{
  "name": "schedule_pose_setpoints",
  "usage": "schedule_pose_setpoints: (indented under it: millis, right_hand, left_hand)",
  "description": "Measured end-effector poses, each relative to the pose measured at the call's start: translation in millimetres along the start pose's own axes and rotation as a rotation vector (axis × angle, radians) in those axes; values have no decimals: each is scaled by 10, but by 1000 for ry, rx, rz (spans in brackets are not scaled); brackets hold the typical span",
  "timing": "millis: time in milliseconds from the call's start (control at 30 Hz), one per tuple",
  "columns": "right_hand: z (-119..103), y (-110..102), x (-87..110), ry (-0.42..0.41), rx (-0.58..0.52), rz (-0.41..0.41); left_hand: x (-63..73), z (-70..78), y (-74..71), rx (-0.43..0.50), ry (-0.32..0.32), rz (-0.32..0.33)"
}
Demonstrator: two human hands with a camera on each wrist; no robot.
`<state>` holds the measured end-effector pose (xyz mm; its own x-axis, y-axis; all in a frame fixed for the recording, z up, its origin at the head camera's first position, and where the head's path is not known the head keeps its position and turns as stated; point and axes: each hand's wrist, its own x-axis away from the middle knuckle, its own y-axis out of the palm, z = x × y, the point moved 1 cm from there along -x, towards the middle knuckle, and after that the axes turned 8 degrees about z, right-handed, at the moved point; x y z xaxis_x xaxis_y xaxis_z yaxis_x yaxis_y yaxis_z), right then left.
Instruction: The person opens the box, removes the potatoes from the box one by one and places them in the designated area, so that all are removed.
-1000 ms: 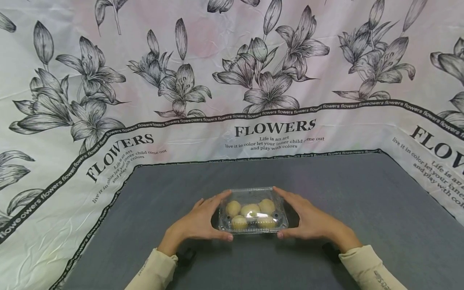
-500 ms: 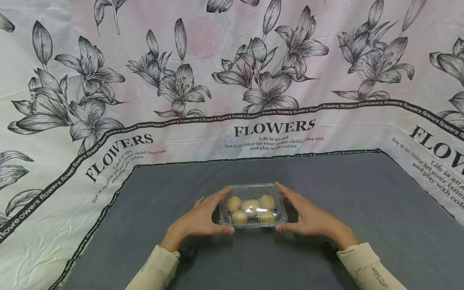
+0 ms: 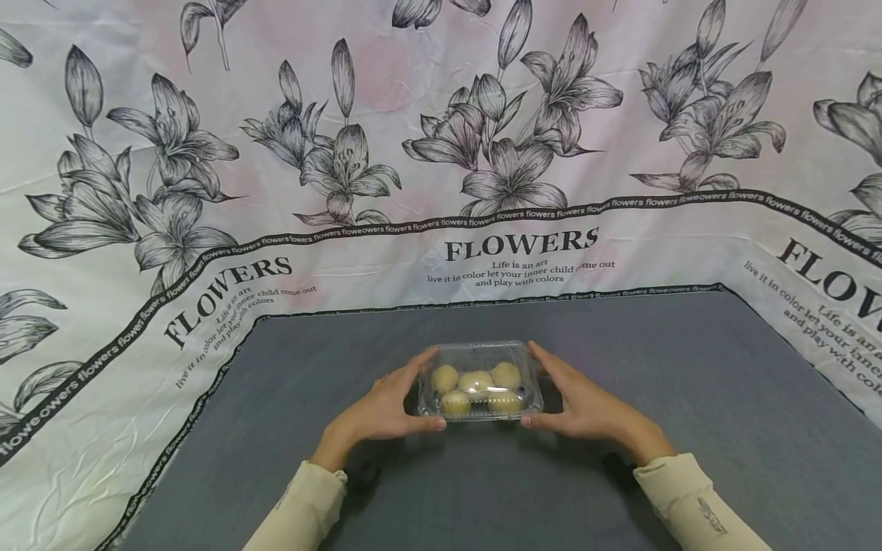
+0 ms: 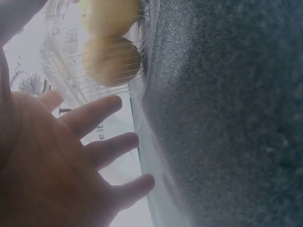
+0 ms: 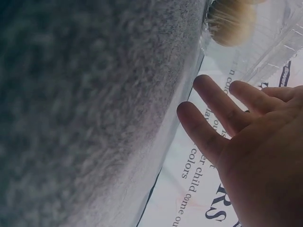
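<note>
A clear plastic clamshell box (image 3: 475, 356), lid down, is held between two hands at the middle of the grey table. Through its walls show several round yellowish pieces (image 3: 444, 379) that look like small buns or fruit. My left hand (image 3: 386, 405) grips the box's left side, thumb at the near corner and forefinger at the far one. On the opposite side my right hand (image 3: 586, 402) grips it the same way. In the left wrist view the other fingers (image 4: 113, 149) spread out beside the ribbed wall; the right wrist view shows the right fingers (image 5: 208, 137) extended likewise.
The grey cloth-covered table (image 3: 331, 344) stretches around the box. A white curtain (image 3: 386, 268) printed with black lilies and lettering hangs along its back and sides.
Both hands have moved the clear box a little away from the body, toward the table's back edge. The grip on it looks unchanged.
</note>
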<state>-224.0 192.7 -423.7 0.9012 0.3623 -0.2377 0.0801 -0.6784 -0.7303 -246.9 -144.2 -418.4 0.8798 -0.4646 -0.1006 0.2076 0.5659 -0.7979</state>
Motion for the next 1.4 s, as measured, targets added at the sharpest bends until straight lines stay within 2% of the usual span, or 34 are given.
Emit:
schedule_pose_setpoints:
  millis: [233,567,1133,1400]
  right_hand:
    - [7,28,-12,-24,6,-4]
    - [-32,76,3,-30,29,2]
    - [-44,121,11,-42,35,0]
    - [-60,119,16,-2,21,-20]
  left_hand:
    - [19,-11,38,80,-29,10]
    - [40,-12,107,59,-50,62]
    - [53,4,119,29,-59,59]
    - [50,5,120,33,-31,52]
